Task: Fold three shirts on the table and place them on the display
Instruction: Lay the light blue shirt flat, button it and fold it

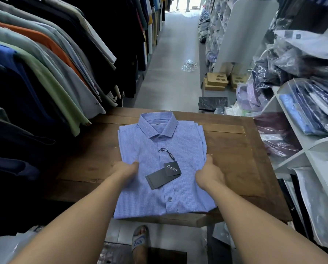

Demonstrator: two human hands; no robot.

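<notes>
The folded blue checked shirt (159, 145) lies long-ways on the wooden worktop (235, 159), collar pointing away, and the left hand (125, 169) and right hand (208, 172) each grip one long side of it, fingers probably tucked underneath.

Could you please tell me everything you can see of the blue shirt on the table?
The blue shirt is light blue with a fine check, looks like woven cotton, and lies folded face up on the wooden table, collar away from the person. It is buttoned; black hang tags on a cord rest on its front. The left hand and right hand hold its side edges, thumbs on top.
</notes>
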